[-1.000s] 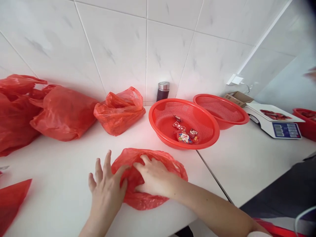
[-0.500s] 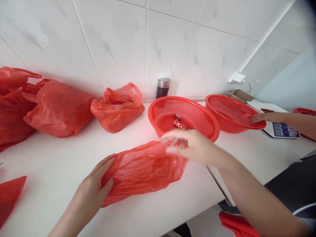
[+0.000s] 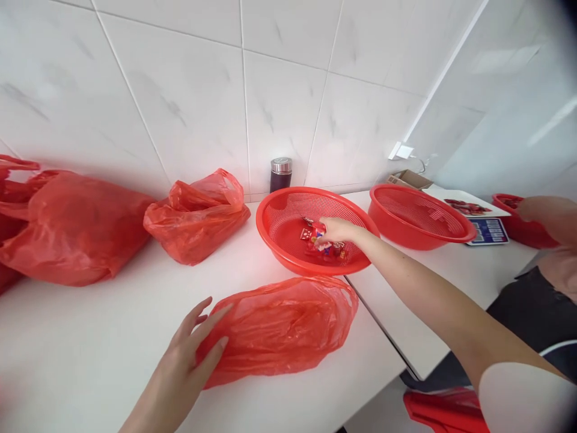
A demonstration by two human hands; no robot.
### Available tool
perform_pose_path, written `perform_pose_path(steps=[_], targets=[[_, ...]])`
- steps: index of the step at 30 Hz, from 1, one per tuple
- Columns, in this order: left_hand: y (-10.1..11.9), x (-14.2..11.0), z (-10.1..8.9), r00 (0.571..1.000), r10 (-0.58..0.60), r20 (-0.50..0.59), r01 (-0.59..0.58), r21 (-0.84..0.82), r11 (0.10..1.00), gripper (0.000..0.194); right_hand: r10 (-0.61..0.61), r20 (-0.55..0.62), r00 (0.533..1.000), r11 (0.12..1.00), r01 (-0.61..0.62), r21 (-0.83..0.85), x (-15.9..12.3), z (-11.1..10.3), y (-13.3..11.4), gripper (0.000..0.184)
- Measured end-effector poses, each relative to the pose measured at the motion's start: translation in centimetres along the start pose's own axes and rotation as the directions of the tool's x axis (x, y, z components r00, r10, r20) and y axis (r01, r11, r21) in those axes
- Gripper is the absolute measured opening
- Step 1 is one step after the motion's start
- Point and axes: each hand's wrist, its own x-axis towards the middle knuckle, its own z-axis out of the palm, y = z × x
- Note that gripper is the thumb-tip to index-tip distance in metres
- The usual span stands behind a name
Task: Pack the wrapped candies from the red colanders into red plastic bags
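A red plastic bag (image 3: 283,331) lies flat on the white table in front of me, its handle end towards the right. My left hand (image 3: 184,355) is at the bag's left end, fingers spread apart and not gripping it. My right hand (image 3: 336,231) reaches into a red mesh basket (image 3: 288,261) behind the bag. Its fingers are closed round a small shiny red packet (image 3: 319,230). Several more small wrapped packets (image 3: 329,252) lie beneath it on the basket floor; the hand partly hides them.
A filled red bag (image 3: 85,228) and a smaller open one (image 3: 196,219) stand at left. Behind the basket is a dark flask (image 3: 280,174). To the right are a second red basket (image 3: 419,222), a scale (image 3: 487,231) bearing red packets, and a co-worker's arm (image 3: 547,219).
My right hand has moved from above the bag into the basket and closed on a packet. My left hand has loosened its fingers on the bag. The co-worker's hand has left the second basket.
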Motion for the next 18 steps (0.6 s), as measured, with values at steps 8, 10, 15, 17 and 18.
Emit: perform_pose_path(steps=[8,10,15,17,18], targets=[[-0.2,-0.9,0.0,0.996,-0.067,-0.051,0.068,0.02,0.997,0.044,-0.212,-0.274,0.938,0.668,0.344,0.659,-8.1,-1.0,-6.8,0.05],[-0.3,-0.8,0.1,0.996,-0.09,-0.004,0.09,0.043,0.995,0.045,-0.355,-0.162,0.921,0.62,0.362,0.696,-11.2,1.7,-9.8,0.045],[0.4,-0.8,0.7,0.996,-0.091,0.025,0.092,-0.053,0.994,0.043,-0.34,-0.009,0.94,0.871,0.319,0.373,-13.3,9.2,-12.9,0.038],[1.1,-1.0,0.6,0.99,-0.125,-0.058,0.112,-0.191,0.975,0.047,-0.325,-0.064,0.944,0.892,0.328,0.31,-12.3,10.4,-12.3,0.044],[1.4,-1.1,0.4,0.985,-0.155,-0.081,0.126,-0.282,0.951,0.05,-0.319,-0.102,0.942,0.903,0.334,0.269,-11.8,10.7,-12.0,0.047]])
